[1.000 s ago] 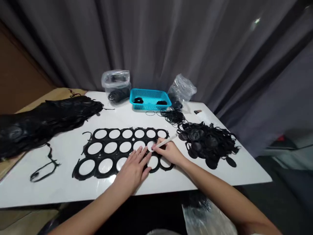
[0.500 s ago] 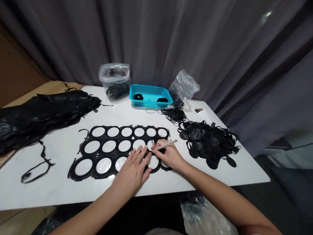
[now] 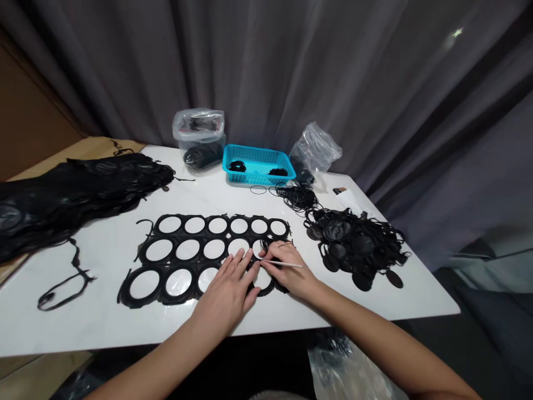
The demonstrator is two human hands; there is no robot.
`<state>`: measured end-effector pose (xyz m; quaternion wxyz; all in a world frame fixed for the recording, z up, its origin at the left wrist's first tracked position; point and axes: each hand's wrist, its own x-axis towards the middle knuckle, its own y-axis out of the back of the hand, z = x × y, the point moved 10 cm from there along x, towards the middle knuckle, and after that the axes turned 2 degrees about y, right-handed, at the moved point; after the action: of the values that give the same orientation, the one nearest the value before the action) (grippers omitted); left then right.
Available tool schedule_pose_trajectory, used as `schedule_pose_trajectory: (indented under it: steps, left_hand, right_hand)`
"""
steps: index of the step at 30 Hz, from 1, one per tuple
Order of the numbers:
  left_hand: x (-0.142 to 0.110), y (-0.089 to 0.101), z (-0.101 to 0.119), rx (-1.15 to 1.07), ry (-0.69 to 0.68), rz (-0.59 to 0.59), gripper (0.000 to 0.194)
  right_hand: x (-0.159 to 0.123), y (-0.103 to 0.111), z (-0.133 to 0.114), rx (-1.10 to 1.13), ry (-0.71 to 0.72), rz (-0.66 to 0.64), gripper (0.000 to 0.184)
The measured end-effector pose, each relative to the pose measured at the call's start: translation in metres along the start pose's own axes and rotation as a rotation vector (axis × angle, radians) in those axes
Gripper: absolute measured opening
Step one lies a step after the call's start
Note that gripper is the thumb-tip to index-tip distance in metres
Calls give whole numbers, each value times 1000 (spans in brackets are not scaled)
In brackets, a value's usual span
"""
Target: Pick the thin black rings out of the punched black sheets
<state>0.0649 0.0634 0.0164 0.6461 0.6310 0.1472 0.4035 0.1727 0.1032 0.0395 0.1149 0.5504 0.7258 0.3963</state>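
We scan the white table (image 3: pixel 104 328), the turquoise basket (image 3: pixel 258 165), the clear bags (image 3: pixel 200 136) and the grey curtain (image 3: pixel 291 66), and we find no text, label, brand or number that can be read anywhere.

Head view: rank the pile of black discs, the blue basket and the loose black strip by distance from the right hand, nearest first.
From the right hand:
1. Pile of black discs, just to its right.
2. Blue basket, behind it at the table's far edge.
3. Loose black strip, far across on the left.
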Motion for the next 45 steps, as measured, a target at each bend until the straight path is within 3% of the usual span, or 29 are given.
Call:
schedule_pose_trajectory:
  steps: [5, 7, 10, 12, 15, 18, 23, 29, 45]
  left_hand:
    - [1, -3, -1, 3, 13, -14, 47]
    - [1, -2, -1, 12, 3, -13, 45]
    - [0, 1, -1, 21, -2, 0, 42]
    - [0, 5, -2, 22, -4, 13, 42]
    - [2, 10, 1, 26, -10, 39, 40]
    - [12, 14, 14, 8, -30, 82, 41]
    - [30, -1, 40, -55, -87, 76, 47]
    - [27, -10, 36, -79, -40, 50, 48]
    - [25, -4, 36, -68, -35, 14, 48]
  right_hand:
    - [1, -6, -14, -279, 222, -14, 10]
    - [15, 9, -3, -406, 218, 41, 12]
    - [40, 69, 39, -466, -2, 299, 17]
    - [46, 104, 68, -348, -141, 421, 19]
    - [40, 122, 101, -32, -297, 446, 28]
    - [23, 104, 108, 303, -389, 363, 35]
    - [-2, 56, 82, 619, -414, 165, 35]
    - [-14, 40, 59, 427, -354, 34, 21]
    - [-17, 36, 51, 288, -299, 27, 16]
